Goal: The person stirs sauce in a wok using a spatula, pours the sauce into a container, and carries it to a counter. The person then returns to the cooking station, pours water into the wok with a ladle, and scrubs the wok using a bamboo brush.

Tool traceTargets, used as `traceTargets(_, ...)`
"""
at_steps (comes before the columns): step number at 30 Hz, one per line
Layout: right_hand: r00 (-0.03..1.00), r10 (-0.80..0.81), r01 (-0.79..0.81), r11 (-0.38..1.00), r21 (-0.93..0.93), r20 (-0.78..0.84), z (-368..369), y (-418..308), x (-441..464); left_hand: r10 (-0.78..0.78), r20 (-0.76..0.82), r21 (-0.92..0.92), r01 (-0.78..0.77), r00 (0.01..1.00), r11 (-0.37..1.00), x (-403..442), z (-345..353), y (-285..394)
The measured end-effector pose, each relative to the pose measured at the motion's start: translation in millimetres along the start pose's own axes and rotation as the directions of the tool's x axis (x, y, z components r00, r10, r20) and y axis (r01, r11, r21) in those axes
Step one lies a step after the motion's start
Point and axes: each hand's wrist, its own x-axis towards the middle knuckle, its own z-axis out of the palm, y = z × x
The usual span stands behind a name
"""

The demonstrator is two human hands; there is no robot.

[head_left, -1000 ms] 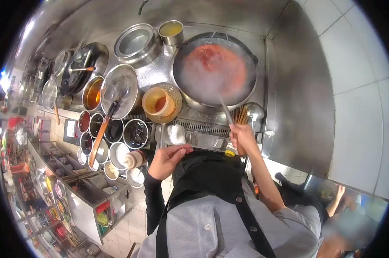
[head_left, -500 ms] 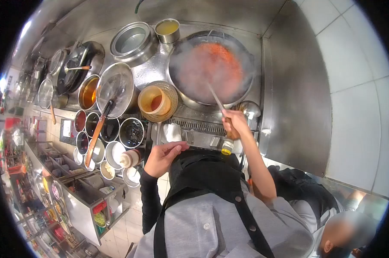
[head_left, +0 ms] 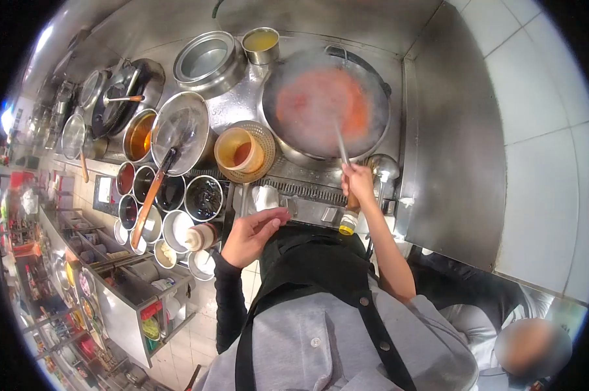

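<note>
My right hand [head_left: 357, 182] is wrapped round the handle of a long metal utensil [head_left: 341, 143], whose far end disappears in the red food [head_left: 320, 98] and steam. That food lies in a large dark wok [head_left: 267, 107] on the stove. Near the apron, my left hand [head_left: 252, 233] hovers with nothing in it, its fingers extended and the thumb apart. Just beyond it are a white cloth [head_left: 265, 199] and an orange plastic container [head_left: 229, 151], which sits on a perforated ladle [head_left: 268, 146]. A yellow-capped bottle [head_left: 348, 223] stands below my right hand.
To the left are a strainer with a wooden handle [head_left: 153, 199], a pot of amber liquid [head_left: 138, 137], several sauce pots and a squeeze bottle [head_left: 200, 237]. Behind stand a large metal pot [head_left: 206, 60] and a yellow-liquid pot [head_left: 262, 44]. Another person [head_left: 503, 306] is at lower right.
My right hand has moved the utensil within the wok, and the red food has shifted. The person at lower right has changed posture. My left hand stays in nearly the same place.
</note>
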Motion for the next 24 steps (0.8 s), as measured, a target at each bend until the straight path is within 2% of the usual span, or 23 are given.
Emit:
traceTargets(1, 0.994, -0.087, 0.074, 0.982, -0.172, -0.071, 2.6, 14.0, -2.8, -0.005, -0.013, -0.016, 0.005, 1.0, 1.0, -3.7, 0.2, 1.2)
traceTargets(2, 0.949, -0.298, 0.222, 0.864, -0.452, -0.103, -6.1, 49.7, 0.3, -0.004, -0.032, -0.034, 0.003, 0.999, 0.999, -5.7, -0.9, 1.6)
traceTargets(5, 0.999, 0.05, -0.052, 0.992, -0.111, -0.018, -5.1, -22.1, -75.9, 0.008, -0.067, -0.081, -0.014, 0.998, 0.997, -10.1, -3.7, -4.3)
traceTargets(7, 0.962, 0.221, -0.246, 0.957, 0.156, 0.161, -13.4, -34.6, -62.5, -0.013, -0.058, -0.085, 0.008, 0.998, 0.996, -8.6, -3.9, -7.5)
traceTargets(8, 0.949, 0.25, -0.293, 0.924, 0.245, 0.194, -15.7, -38.7, -44.1, -0.009, -0.041, -0.087, 0.006, 0.999, 0.996, -5.0, -2.1, -6.0)
traceTargets(10, 0.972, 0.181, -0.222, 0.919, 0.326, 0.152, -6.8, -28.7, -5.6, -0.001, -0.016, -0.088, 0.0, 1.0, 0.996, 0.0, 1.2, -1.1)
traceTargets(12, 1.0, -0.008, 0.008, 1.0, -0.004, -0.002, 1.0, -3.0, -4.5, 0.007, -0.002, -0.018, -0.007, 1.0, 1.0, -1.4, 2.1, 0.1)
traceTargets(14, 0.961, -0.265, 0.234, 0.929, -0.285, -0.075, 0.3, 39.0, -6.2, 0.023, -0.013, 0.039, -0.022, 1.0, 0.999, -5.6, -0.4, 2.7)
traceTargets(16, 0.997, 0.027, -0.036, 0.994, -0.108, -0.077, 2.2, -7.5, -66.4, 0.021, -0.079, -0.005, -0.022, 0.997, 1.0, -5.8, -2.3, 1.8)
traceTargets(19, 0.962, 0.234, -0.258, 0.946, 0.194, 0.14, -11.8, -32.1, -62.9, -0.002, -0.122, -0.06, -0.005, 0.992, 0.998, -9.3, 2.6, -3.6)
traceTargets(20, 0.956, 0.209, -0.251, 0.945, 0.209, 0.204, -19.2, -22.7, -35.3, 0.013, -0.093, -0.032, -0.016, 0.996, 0.999, -4.8, 2.5, -3.2)
traceTargets(22, 0.967, 0.16, -0.212, 0.935, 0.284, 0.196, -14.3, -16.9, 0.0, 0.035, -0.036, 0.026, -0.034, 0.999, 0.999, 0.8, 4.6, -2.0)
traceTargets(23, 0.991, 0.095, -0.113, 0.969, 0.22, 0.09, -7.1, -7.8, 8.7, 0.017, -0.051, 0.04, -0.015, 0.999, 0.999, -0.6, 7.9, 2.9)
traceTargets(24, 0.999, 0.039, -0.039, 0.998, 0.056, 0.009, -3.8, -2.9, 4.8, 0.015, -0.066, 0.007, -0.014, 0.998, 1.0, -3.2, 9.9, 6.5)
